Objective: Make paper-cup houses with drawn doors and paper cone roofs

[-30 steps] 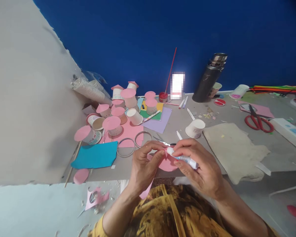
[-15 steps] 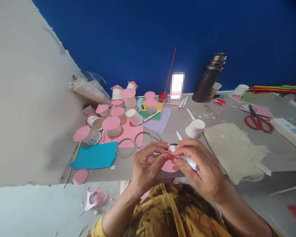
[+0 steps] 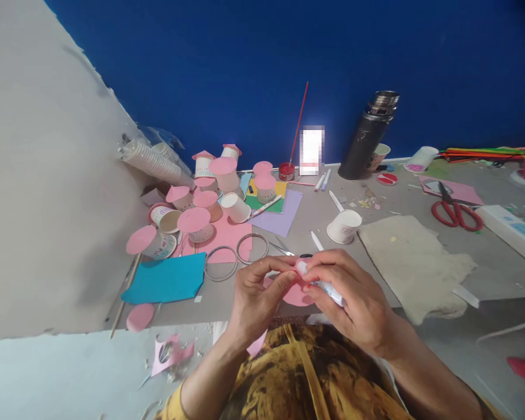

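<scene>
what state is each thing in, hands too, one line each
left hand: pinching pink paper
right hand: closed on a white tube
white tube: held at a slant, capping unclear
red-handled scissors: lying, handles apart
red jar: open, brush standing in it
dark flask: standing
white cup near the cloth: upside down
cloth: spread out
blue sheet: lying flat

Pink paper (image 3: 297,295) partly hidden behind fingers (image 3: 326,272).
</scene>
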The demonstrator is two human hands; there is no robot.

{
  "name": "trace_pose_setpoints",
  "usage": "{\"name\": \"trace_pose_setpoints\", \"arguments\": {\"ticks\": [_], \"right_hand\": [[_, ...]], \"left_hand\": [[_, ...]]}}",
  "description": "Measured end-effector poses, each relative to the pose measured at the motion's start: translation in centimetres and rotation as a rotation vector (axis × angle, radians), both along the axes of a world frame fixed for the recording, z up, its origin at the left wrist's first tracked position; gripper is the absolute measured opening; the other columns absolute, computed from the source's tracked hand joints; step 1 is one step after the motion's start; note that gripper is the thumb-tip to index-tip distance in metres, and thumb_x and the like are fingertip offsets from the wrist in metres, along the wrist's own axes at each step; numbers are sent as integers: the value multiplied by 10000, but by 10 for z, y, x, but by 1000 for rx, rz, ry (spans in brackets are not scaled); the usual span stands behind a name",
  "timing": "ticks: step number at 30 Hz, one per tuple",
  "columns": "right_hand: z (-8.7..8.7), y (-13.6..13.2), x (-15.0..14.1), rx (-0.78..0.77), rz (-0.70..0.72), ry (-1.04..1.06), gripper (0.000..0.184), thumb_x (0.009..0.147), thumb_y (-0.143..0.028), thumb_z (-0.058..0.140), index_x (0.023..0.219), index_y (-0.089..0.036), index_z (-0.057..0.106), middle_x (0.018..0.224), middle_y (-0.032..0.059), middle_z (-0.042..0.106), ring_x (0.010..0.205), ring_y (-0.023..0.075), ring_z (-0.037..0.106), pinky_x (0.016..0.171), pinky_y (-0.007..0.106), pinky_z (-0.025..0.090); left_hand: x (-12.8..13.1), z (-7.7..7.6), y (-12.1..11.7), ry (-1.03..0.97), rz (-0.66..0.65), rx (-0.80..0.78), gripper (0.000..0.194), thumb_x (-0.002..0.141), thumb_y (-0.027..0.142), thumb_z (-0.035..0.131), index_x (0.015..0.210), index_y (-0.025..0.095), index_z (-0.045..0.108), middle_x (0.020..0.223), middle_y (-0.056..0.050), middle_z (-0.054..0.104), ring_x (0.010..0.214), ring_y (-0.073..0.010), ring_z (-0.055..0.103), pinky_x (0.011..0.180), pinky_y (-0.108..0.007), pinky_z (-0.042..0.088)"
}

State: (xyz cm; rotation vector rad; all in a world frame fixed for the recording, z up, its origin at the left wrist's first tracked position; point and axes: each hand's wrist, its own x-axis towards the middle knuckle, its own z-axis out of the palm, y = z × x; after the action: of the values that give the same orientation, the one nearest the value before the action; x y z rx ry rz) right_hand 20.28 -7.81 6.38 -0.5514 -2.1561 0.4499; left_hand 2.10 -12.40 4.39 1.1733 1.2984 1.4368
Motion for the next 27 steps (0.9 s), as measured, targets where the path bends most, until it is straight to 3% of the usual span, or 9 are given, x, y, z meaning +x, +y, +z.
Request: {"name": "trace_pose_setpoints", "arguments": {"ticks": [5, 8, 12, 15, 18, 21, 24, 27], "right_hand": [[1, 5, 0, -30, -54, 8, 117, 985, -156, 603, 1077, -224, 628, 1017, 92, 664, 935, 214, 688, 801, 342, 616], [1, 9, 6, -125, -115, 140, 75, 977, -190, 635, 1033, -226, 671, 1027, 92, 679, 956, 223, 683, 809, 354, 605], [-8, 18, 19, -531, -168, 494, 160, 981, -264, 653, 1127, -253, 718, 1170, 103, 698, 834, 197, 689, 618, 311, 573], [-18, 26, 22, -893, -31, 660, 255, 912, -329, 748, 1158, -265, 724, 1034, 70, 719, 737, 163, 668, 558, 274, 538], [-26, 32, 17, -1081, 79, 716, 390, 777, -343, 871, 1129, -273, 719, 883, 21, 688, 720, 148, 647, 596, 262, 550], [-28, 31, 10, -1121, 113, 677, 391, 749, -417, 886, 1061, -246, 723, 769, -3, 635, 640, 134, 587, 578, 264, 526], [-27, 26, 5, -1077, 40, 615, 338, 873, -527, 753, 980, -208, 721, 773, 17, 635, 647, 132, 561, 593, 261, 504], [-23, 23, 2, -1003, -42, 511, 284, 894, -469, 749, 1027, -231, 672, 854, 12, 658, 733, 140, 586, 665, 250, 507]], "left_hand": [[-1, 0, 2, -43, 1, -20, 95, 811, 274, 807, 760, 202, 772, 980, -81, 819, 947, -239, 743, 883, -350, 546], [-3, -1, 4, -157, -1, -66, 136, 788, 298, 822, 731, 193, 758, 893, -74, 815, 866, -219, 735, 794, -323, 550], [-5, -3, 6, -287, 23, -143, 213, 769, 342, 840, 688, 182, 724, 775, -43, 776, 721, -155, 671, 659, -256, 502], [-5, -6, 6, -333, 50, -173, 265, 741, 372, 860, 688, 174, 693, 750, -25, 746, 641, -118, 606, 587, -229, 453], [-5, -6, 5, -303, 65, -182, 312, 742, 409, 855, 694, 172, 657, 690, -3, 696, 590, -97, 549, 542, -213, 406], [-6, -4, 3, -232, 89, -179, 325, 752, 431, 836, 710, 168, 650, 652, 7, 654, 566, -89, 511, 520, -205, 373], [-9, -1, 3, -178, 89, -184, 304, 771, 431, 812, 735, 165, 670, 650, 3, 652, 567, -94, 513, 520, -208, 369], [-11, 1, 3, -137, 94, -183, 252, 789, 391, 799, 735, 169, 692, 655, 4, 663, 582, -94, 518, 539, -208, 382]]}}
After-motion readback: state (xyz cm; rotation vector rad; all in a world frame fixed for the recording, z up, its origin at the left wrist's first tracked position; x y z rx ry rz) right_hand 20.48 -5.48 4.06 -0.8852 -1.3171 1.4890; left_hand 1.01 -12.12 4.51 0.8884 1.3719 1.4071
